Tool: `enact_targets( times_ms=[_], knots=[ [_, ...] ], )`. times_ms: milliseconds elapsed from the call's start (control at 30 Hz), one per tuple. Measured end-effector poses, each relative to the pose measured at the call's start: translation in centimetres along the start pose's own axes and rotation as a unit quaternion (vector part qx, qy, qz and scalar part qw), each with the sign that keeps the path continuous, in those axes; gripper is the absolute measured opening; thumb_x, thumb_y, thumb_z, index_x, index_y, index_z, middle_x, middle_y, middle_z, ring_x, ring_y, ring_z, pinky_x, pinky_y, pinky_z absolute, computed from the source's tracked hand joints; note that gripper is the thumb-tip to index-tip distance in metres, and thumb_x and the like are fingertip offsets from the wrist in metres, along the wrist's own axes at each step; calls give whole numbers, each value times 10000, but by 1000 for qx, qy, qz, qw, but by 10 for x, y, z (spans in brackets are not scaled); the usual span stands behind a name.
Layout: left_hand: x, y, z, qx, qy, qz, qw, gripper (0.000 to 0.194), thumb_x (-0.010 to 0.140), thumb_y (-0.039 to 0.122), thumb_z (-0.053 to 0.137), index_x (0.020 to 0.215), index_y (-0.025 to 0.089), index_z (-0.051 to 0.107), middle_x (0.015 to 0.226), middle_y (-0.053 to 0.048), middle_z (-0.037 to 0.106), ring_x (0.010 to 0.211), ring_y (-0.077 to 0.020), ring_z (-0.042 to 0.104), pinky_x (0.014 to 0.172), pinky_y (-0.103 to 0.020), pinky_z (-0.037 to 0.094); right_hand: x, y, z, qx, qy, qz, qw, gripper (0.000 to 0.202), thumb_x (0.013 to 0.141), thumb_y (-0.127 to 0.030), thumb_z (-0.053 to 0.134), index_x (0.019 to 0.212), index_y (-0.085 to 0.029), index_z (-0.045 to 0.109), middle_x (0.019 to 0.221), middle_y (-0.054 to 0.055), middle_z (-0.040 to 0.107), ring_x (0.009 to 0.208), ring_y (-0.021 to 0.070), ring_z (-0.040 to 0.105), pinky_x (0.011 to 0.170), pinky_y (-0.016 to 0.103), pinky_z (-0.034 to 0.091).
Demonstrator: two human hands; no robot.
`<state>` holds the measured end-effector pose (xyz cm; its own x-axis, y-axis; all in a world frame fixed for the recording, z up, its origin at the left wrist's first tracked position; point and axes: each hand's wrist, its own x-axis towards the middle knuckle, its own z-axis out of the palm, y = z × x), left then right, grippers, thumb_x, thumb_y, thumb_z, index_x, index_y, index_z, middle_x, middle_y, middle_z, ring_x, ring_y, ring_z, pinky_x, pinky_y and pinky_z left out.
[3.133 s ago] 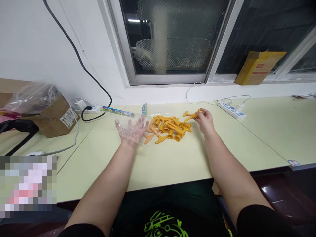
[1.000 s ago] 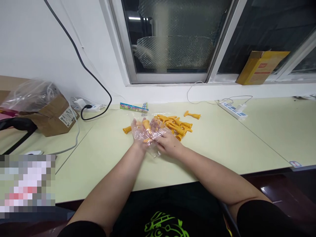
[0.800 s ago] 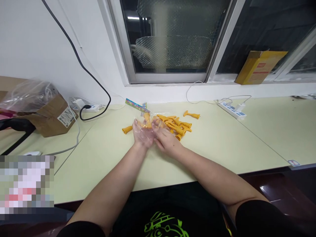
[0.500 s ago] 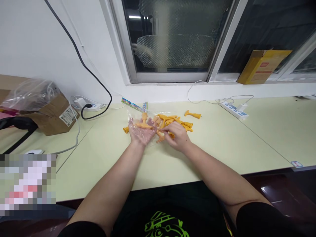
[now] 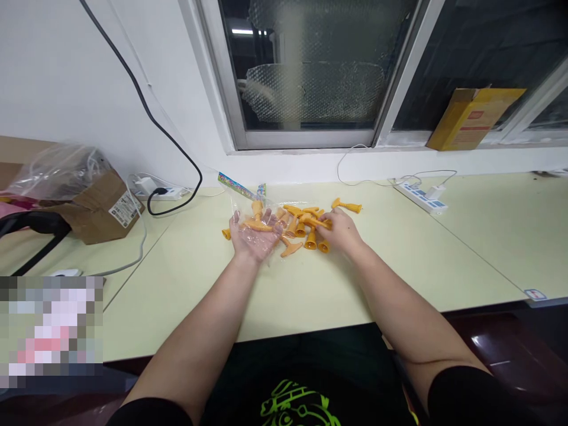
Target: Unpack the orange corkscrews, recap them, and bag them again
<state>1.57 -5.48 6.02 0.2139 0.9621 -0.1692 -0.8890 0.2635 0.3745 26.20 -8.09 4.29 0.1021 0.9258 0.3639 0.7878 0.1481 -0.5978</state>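
My left hand (image 5: 255,236) lies palm up with its fingers curled around a clear plastic bag (image 5: 243,207) that has a colourful printed header strip (image 5: 237,185). Inside the bag sits a yellow T-shaped plastic piece (image 5: 258,225), shaped like a toy hammer, above my palm. My right hand (image 5: 344,231) pinches another yellow T-shaped piece (image 5: 315,220) over a pile of similar ones. Some of the pile's pieces (image 5: 310,239) show hollow, flared handle ends. One orange-yellow piece (image 5: 291,247) lies at the near side of the pile, beside the bag.
A lone yellow piece (image 5: 346,205) lies behind my right hand. Power strips (image 5: 419,196) with white cables rest along the wall. At the left, a cardboard box (image 5: 97,207) holds plastic bags, and a black cable (image 5: 153,118) hangs down the wall. A yellow carton (image 5: 474,121) leans on the window.
My right hand has left the edge of the bag and moved right onto the pile, where it now pinches a yellow piece. My left hand stays in place with the bag.
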Motion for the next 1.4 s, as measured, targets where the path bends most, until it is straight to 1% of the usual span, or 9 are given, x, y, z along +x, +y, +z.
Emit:
enact_targets(
  times_ms=[100, 233, 333, 500, 667, 800, 1067, 1200, 1400],
  knots=[
    [-3, 0, 3, -2, 20, 1, 1000, 435, 889, 629, 530, 1093, 255, 621, 988, -104, 697, 893, -294, 688, 822, -493, 569, 0, -7, -11, 280, 20, 43, 959, 255, 827, -458, 733, 925, -225, 703, 685, -32, 496, 615, 158, 489, 617, 302, 422],
    [-4, 0, 5, -7, 34, 3, 999, 441, 882, 649, 526, 1019, 239, 615, 956, -98, 683, 859, -279, 693, 829, -501, 572, -7, -15, -23, 525, -90, 5, 846, 227, 819, -409, 767, 956, -252, 675, 661, -59, 512, 563, 125, 485, 569, 268, 411],
    [-2, 1, 4, -8, 39, 8, 999, 426, 871, 645, 540, 985, 240, 611, 941, -92, 679, 851, -270, 692, 829, -484, 568, -15, -20, -27, 545, -223, -62, 806, 241, 826, -348, 794, 1020, -232, 709, 703, -32, 605, 641, 146, 596, 639, 294, 497],
    [0, 1, 2, 10, 46, 15, 999, 459, 852, 690, 550, 981, 254, 611, 951, -82, 681, 898, -288, 702, 850, -497, 569, -24, -33, -18, 485, -370, -155, 777, 546, 852, -389, 805, 1346, -214, 651, 1137, 86, 726, 1016, 209, 690, 832, 337, 580],
    [-4, -7, 1, 64, 28, 22, 997, 458, 857, 680, 573, 966, 237, 604, 955, -77, 702, 878, -317, 731, 775, -516, 606, -36, -51, 9, 410, -358, -100, 833, 351, 970, -401, 658, 1268, -215, 667, 1119, 67, 703, 708, 130, 696, 605, 262, 603],
    [-8, -16, 2, 92, -8, 10, 996, 472, 871, 663, 576, 946, 201, 638, 911, -93, 722, 798, -299, 739, 761, -494, 625, -40, -60, 29, 439, -293, 7, 849, 578, 899, -399, 751, 1404, -266, 505, 1013, 31, 702, 546, 124, 661, 418, 229, 525],
    [-4, -20, -2, 93, -15, -39, 995, 526, 889, 702, 526, 927, 198, 671, 780, -75, 702, 804, -310, 757, 687, -439, 634, -29, -64, 45, 587, -233, 135, 764, 434, 628, -380, 964, 898, -180, 689, 739, -2, 708, 648, 133, 653, 661, 261, 591],
    [-2, -22, -5, 99, -20, -66, 993, 553, 870, 712, 548, 974, 188, 691, 782, -88, 717, 735, -287, 742, 579, -381, 611, -31, -69, 51, 631, -220, 152, 728, 420, 617, -320, 958, 948, -197, 730, 830, 0, 749, 736, 146, 692, 821, 295, 608],
    [-1, -25, -9, 83, -33, -56, 994, 539, 898, 693, 530, 1009, 193, 700, 863, -95, 750, 714, -264, 736, 567, -358, 601, -35, -74, 51, 693, -227, 103, 677, 567, 700, -273, 903, 1220, -265, 678, 1276, 35, 733, 1220, 207, 671, 1133, 379, 502]
  ],
)
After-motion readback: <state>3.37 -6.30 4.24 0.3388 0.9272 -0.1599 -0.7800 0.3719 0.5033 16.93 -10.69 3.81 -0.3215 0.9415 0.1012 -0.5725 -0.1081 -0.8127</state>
